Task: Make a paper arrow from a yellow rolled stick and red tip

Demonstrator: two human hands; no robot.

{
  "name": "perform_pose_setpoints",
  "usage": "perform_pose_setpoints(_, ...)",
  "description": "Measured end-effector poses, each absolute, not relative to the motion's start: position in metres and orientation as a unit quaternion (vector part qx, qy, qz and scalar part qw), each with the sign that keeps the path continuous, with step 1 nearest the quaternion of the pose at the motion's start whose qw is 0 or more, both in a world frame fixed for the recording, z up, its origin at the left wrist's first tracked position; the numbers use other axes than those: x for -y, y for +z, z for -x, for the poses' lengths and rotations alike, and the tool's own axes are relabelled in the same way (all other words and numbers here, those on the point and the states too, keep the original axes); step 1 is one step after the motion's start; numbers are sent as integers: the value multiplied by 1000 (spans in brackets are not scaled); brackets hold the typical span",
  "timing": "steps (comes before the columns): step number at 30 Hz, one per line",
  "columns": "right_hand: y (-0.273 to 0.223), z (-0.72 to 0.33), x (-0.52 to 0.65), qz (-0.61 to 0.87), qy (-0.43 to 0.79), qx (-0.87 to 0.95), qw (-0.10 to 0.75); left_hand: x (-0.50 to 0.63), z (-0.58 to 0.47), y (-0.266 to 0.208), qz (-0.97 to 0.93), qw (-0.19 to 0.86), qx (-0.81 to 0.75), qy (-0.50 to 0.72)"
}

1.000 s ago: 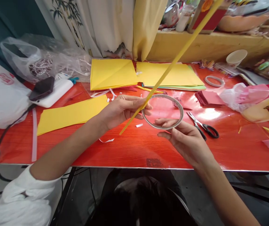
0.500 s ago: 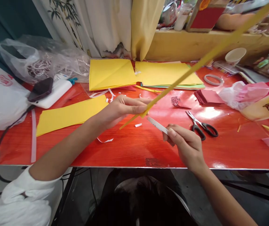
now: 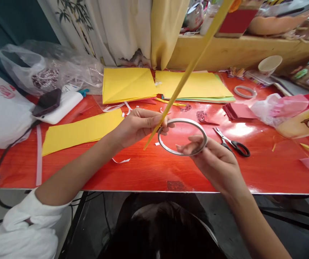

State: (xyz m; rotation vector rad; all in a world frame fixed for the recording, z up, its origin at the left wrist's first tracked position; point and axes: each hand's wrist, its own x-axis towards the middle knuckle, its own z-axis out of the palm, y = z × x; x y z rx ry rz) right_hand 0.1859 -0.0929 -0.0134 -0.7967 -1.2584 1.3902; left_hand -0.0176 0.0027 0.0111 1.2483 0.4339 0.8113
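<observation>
Between thumb and fingers, my left hand (image 3: 146, 124) pinches a long thin yellow paper strip (image 3: 189, 70) near its lower end. The strip rises to the upper right, past the top edge of the view. My right hand (image 3: 218, 158) grips a narrow roll of white tape (image 3: 183, 154), thumb outside and fingers through the ring. The roll's far left side touches or nearly touches my left fingertips; I cannot tell which. Below the strip, a small white scrap (image 3: 157, 144) lies on the red table (image 3: 143, 172).
Black-handled scissors (image 3: 237, 144) lie right of my right hand. Yellow paper stacks (image 3: 129, 84) sit at the back, and a folded yellow sheet (image 3: 81, 131) at left. Another tape roll (image 3: 245, 91), red paper squares (image 3: 239, 111) and a paper cup (image 3: 270, 64) are at right.
The tape roll has turned from edge-on to showing its open ring, and sits closer to my left hand. The yellow strip has swung to a steeper angle, its upper end moving left.
</observation>
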Motion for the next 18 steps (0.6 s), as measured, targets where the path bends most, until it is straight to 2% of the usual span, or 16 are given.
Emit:
perform_pose_setpoints(4,-13,-190,100,366,546,544,522,-3,20,14,-623,688,-190,319)
perform_pose_setpoints(10,1,-192,106,396,538,606,433,2,16,16,-671,692,-130,231)
perform_pose_setpoints(18,-5,-202,107,322,560,617,450,-4,17,3,-631,692,-116,331)
